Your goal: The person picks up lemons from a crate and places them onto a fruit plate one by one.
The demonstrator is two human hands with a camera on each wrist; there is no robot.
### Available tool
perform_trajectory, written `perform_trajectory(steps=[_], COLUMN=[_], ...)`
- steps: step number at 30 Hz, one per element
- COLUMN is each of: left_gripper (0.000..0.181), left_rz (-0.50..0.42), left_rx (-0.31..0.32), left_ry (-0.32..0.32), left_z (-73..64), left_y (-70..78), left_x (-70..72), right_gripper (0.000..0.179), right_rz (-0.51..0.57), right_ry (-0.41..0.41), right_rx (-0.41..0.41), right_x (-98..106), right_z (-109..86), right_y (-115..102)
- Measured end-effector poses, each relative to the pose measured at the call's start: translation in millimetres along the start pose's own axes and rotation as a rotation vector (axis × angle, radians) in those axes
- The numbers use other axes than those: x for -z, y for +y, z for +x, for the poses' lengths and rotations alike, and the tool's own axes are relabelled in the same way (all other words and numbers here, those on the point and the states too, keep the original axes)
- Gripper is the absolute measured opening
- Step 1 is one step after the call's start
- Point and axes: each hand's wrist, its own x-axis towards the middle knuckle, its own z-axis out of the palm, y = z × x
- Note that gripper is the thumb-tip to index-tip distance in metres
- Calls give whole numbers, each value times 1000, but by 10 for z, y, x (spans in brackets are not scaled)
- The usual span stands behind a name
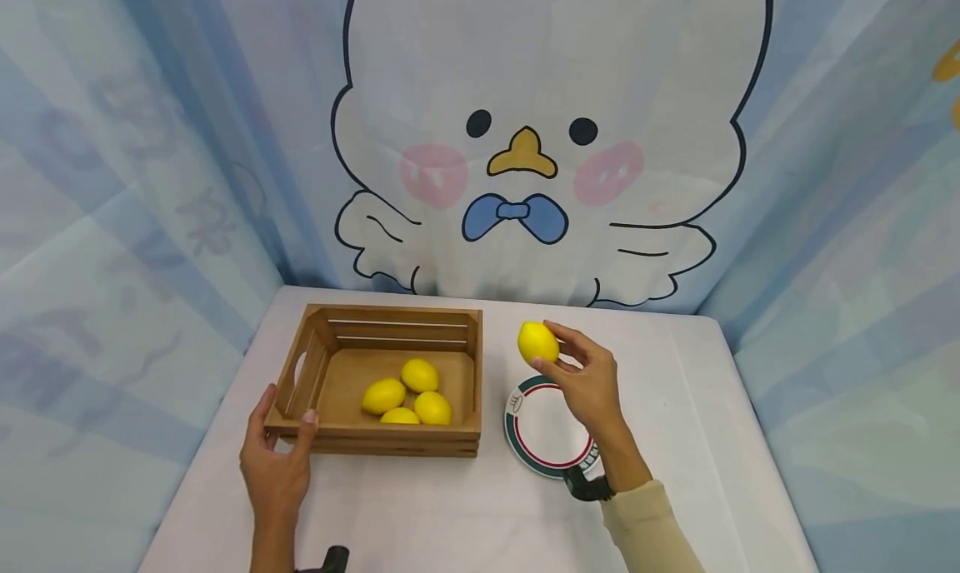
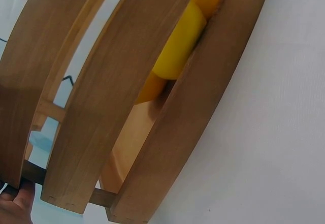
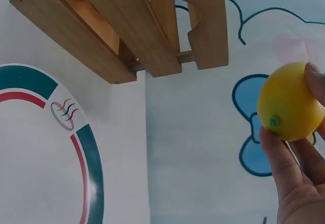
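A yellow lemon (image 1: 537, 342) is pinched between the thumb and fingers of my right hand (image 1: 588, 381), above the far edge of a round plate (image 1: 551, 427). The right wrist view shows the same lemon (image 3: 289, 102) with its greenish stem end. My left hand (image 1: 279, 465) grips the near left corner of a slatted wooden crate (image 1: 390, 441). Several lemons (image 1: 384, 396) lie inside the crate, toward its near right part. Through the slats in the left wrist view, a lemon (image 2: 183, 41) shows, and part of my left hand (image 2: 20, 203) appears at the crate's end.
The crate and the plate stand side by side on a white-covered table (image 1: 420, 515). The plate has a white middle with a red ring and green rim. A pale blue curtain (image 1: 645, 73) with a cartoon bird closes off the back and sides.
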Motion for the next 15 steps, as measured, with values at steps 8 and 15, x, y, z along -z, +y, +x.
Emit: perform_trajectory(steps=[8, 15], left_gripper=[72, 72], left_rz=[-6, 2], left_rx=[-8, -9], left_ry=[2, 8], left_z=[-1, 1], left_y=[14, 4], left_x=[-2, -3], right_gripper=[55, 55], right_rz=[-16, -22], right_ry=[-3, 5], right_rx=[-41, -82], right_x=[39, 51], right_z=[-69, -151], right_y=[176, 349])
